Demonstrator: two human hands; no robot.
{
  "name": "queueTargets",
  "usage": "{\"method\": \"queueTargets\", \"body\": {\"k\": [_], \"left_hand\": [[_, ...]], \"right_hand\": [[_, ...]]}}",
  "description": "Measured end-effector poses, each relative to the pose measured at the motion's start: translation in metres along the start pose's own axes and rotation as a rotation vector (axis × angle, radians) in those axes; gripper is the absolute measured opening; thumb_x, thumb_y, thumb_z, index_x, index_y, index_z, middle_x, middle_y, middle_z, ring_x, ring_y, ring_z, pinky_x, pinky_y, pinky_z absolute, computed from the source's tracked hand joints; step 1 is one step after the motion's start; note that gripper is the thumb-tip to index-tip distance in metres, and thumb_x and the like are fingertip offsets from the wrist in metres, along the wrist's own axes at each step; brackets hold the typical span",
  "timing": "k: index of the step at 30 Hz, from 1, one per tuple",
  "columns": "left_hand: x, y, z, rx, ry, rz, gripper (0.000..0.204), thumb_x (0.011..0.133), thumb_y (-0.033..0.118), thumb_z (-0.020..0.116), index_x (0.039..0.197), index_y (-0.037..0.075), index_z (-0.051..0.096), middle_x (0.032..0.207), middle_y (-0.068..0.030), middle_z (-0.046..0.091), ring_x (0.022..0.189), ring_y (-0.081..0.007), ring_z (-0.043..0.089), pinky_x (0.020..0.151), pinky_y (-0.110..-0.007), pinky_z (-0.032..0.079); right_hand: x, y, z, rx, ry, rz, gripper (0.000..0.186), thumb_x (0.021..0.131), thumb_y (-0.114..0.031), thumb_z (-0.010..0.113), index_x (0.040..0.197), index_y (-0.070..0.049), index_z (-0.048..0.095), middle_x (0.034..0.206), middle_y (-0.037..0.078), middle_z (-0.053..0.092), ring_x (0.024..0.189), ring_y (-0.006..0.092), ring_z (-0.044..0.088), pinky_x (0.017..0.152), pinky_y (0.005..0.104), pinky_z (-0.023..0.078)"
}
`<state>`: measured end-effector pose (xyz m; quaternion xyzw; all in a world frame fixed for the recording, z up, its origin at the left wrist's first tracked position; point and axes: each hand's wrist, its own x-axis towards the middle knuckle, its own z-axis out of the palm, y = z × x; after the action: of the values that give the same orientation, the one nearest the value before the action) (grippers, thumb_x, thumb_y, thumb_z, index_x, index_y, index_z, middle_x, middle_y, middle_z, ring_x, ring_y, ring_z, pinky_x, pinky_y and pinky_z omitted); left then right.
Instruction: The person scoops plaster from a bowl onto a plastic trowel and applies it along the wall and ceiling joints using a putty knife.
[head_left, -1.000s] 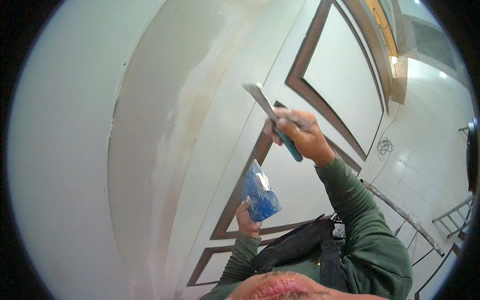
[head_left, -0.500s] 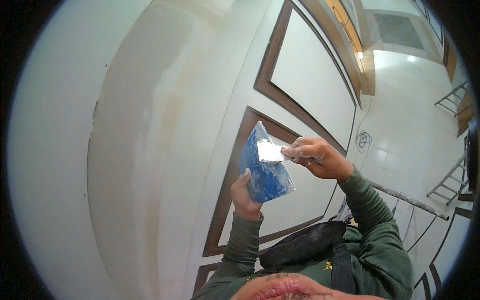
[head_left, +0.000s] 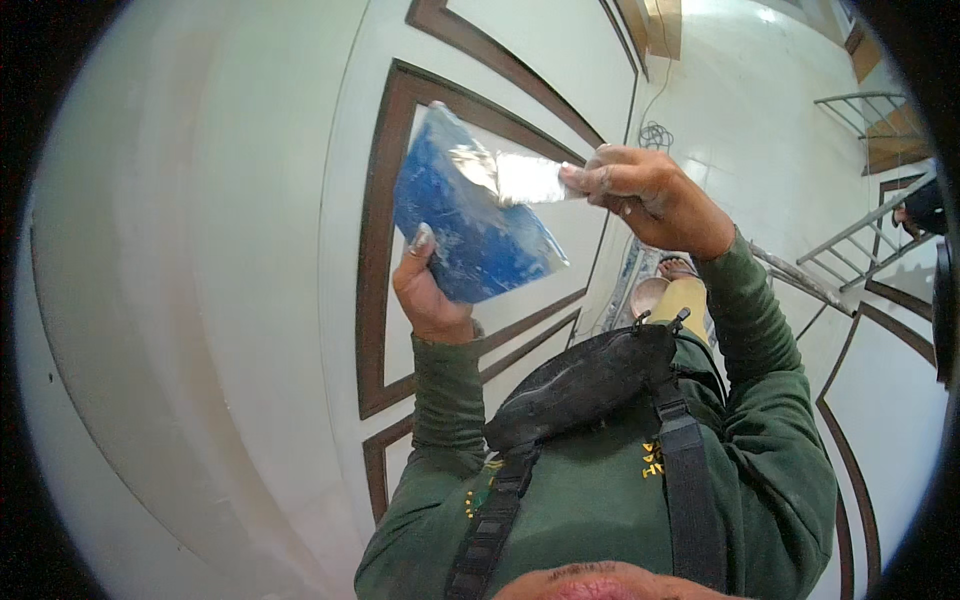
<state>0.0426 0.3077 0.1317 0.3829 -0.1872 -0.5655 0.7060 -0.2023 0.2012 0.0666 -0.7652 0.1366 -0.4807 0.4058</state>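
A blue, putty-smeared flat board (head_left: 480,245) rests tilted in my left hand (head_left: 435,300), whose thumb presses on its near left edge while the other fingers are hidden beneath. My right hand (head_left: 655,195) pinches a putty knife (head_left: 535,180) between thumb and fingers. Its wide blade, coated white and shining, meets the board's upper right part. Beside the blade tip, a pale smear of putty (head_left: 470,160) lies on the board. Whitish residue marks the fingers of both hands.
Brown-framed wall panels (head_left: 375,270) stand behind the board, with a patchy plastered surface (head_left: 200,250) at the left. A black bag (head_left: 590,385) hangs across my front. Below are a round bucket (head_left: 648,297) and coiled cable (head_left: 655,137). Ladders (head_left: 870,240) and another person (head_left: 925,210) are at the right.
The view has tilted down, showing more of my torso, the bucket and a foot. The knife blade has slid toward the board's right edge, and its flat side now catches light.
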Motion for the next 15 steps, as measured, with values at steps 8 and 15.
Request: {"method": "queueTargets", "body": {"k": [8,15], "left_hand": [[0.015,0.012,-0.008,0.093,-0.027,0.000,0.042,0.086,0.006,0.057,0.125,-0.006,0.047,0.118,-0.0211,0.060,0.104,-0.0311,0.062,0.090,-0.047,0.053],[0.021,0.021,-0.013,0.233,0.056,-0.115,0.045,0.085,0.007,0.058,0.126,-0.007,0.047,0.113,-0.0214,0.062,0.099,-0.0321,0.065,0.086,-0.046,0.056]], "right_hand": [[-0.018,0.017,-0.022,0.090,0.046,0.157,0.032,0.091,-0.003,0.052,0.121,-0.009,0.060,0.078,0.005,0.063,0.062,0.0117,0.054,0.060,0.0254,0.050],[0.011,-0.015,-0.061,0.116,-0.264,0.162,0.025,0.092,-0.006,0.053,0.115,-0.002,0.061,0.079,0.011,0.066,0.065,0.0154,0.063,0.061,0.0277,0.052]]}}
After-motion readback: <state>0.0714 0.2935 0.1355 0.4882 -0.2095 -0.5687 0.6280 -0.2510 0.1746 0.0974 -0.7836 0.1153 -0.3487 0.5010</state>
